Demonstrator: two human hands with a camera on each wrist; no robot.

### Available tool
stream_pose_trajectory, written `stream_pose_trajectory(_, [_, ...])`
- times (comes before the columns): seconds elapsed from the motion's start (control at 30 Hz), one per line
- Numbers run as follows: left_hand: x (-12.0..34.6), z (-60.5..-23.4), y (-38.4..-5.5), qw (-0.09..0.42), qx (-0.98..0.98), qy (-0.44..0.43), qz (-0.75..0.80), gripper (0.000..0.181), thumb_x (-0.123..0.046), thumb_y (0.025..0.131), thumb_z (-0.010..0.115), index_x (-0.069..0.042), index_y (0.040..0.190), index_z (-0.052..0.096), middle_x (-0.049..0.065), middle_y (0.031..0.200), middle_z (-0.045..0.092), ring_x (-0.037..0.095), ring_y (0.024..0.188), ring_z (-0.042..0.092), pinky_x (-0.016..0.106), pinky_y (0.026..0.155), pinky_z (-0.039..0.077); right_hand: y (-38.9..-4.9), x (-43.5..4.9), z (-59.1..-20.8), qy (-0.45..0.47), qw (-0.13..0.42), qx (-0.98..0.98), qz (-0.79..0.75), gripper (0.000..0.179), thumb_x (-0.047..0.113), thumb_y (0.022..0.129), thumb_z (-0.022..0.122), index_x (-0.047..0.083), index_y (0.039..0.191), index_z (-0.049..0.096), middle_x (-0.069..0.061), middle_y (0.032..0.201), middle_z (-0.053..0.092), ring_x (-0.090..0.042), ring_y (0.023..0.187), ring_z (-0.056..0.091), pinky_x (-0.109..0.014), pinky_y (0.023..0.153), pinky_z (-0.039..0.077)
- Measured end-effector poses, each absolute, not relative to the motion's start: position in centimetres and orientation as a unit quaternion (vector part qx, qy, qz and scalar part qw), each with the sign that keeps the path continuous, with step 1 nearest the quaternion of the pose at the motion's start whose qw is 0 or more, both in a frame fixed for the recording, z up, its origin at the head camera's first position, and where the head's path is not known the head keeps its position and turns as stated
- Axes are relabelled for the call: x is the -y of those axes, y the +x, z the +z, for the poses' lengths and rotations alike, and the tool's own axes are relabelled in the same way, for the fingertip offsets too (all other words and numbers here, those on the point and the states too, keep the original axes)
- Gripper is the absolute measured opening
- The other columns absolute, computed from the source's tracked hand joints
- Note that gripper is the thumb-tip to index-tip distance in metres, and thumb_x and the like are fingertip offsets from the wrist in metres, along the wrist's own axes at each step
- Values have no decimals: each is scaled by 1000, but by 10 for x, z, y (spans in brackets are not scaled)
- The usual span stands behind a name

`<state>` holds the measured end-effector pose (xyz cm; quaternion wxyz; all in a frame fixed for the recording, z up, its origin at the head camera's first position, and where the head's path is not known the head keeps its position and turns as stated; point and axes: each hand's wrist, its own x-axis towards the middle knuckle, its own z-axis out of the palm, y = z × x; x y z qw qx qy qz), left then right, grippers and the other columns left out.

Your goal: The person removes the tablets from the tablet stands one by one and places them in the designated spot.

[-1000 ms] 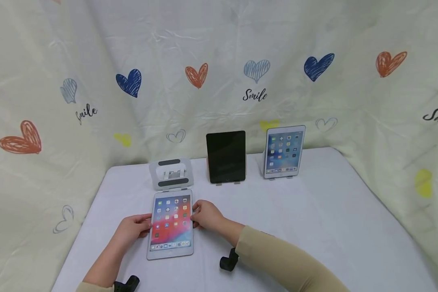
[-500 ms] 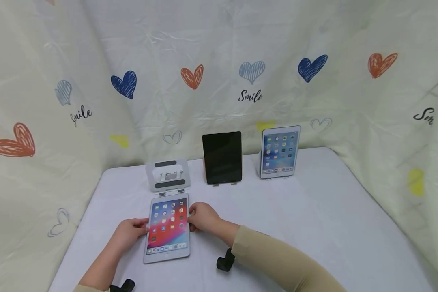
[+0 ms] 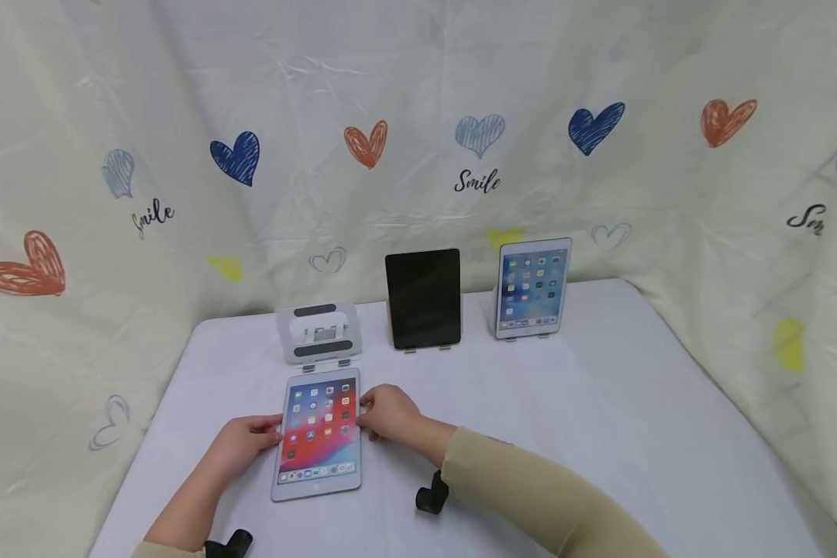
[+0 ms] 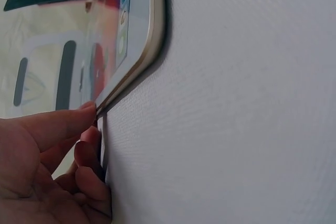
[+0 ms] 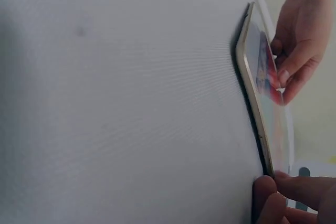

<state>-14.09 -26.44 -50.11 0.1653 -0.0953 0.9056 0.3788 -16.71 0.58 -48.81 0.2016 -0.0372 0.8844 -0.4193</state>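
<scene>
A white tablet [image 3: 318,434] with a lit red and blue screen lies on the table in the head view. Its left edge is pinched by my left hand [image 3: 246,444]; in the left wrist view the thumb [image 4: 58,127] meets that edge and the other fingers curl below. At the opposite edge my right hand [image 3: 388,415] pinches the tablet, thumb and fingertips at its rim in the right wrist view. Just beyond the tablet's top edge is a grey tablet stand [image 3: 319,333] with dark pads and two small front hooks; a narrow gap separates them.
Behind, a black tablet [image 3: 424,298] with a dark screen leans on a stand. To its right another white tablet [image 3: 533,287] leans on a stand, screen lit. A white cloth covers the table [image 3: 530,411]. A curtain [image 3: 418,209] printed with hearts hangs at the back.
The white tablet has come slightly towards me, away from the stand's hooks, with both hands still at its edges. The head view has shifted a little.
</scene>
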Motion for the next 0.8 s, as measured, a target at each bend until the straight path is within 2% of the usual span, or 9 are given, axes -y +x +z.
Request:
stream_pose_trajectory(0.27, [264, -501, -140, 163, -905, -98, 380, 41, -21, 94, 68, -6, 132, 64, 26, 134, 56, 47, 128, 44, 60, 100, 43, -165, -9, -492, -57, 180, -899, -396, 40, 23, 87, 78, 7, 123, 70, -3, 63, 59, -18, 49, 58, -25, 50, 44])
stream_pose_trajectory(0.47, [266, -500, -137, 165, -905, -102, 378, 41, -22, 94, 68, -6, 132, 64, 28, 136, 54, 48, 129, 42, 61, 101, 41, -167, -9, -498, -64, 187, -898, -394, 42, 25, 86, 79, 11, 124, 70, -1, 65, 59, -17, 47, 57, -25, 48, 42])
stream_pose_trajectory(0.8, [269, -504, -141, 169, -899, -115, 387, 41, -23, 93, 69, -8, 131, 65, 27, 139, 52, 48, 133, 39, 61, 102, 40, -171, -12, -501, -91, 183, -900, -384, 43, 27, 86, 78, 13, 126, 70, 2, 73, 56, -16, 53, 57, -25, 54, 46])
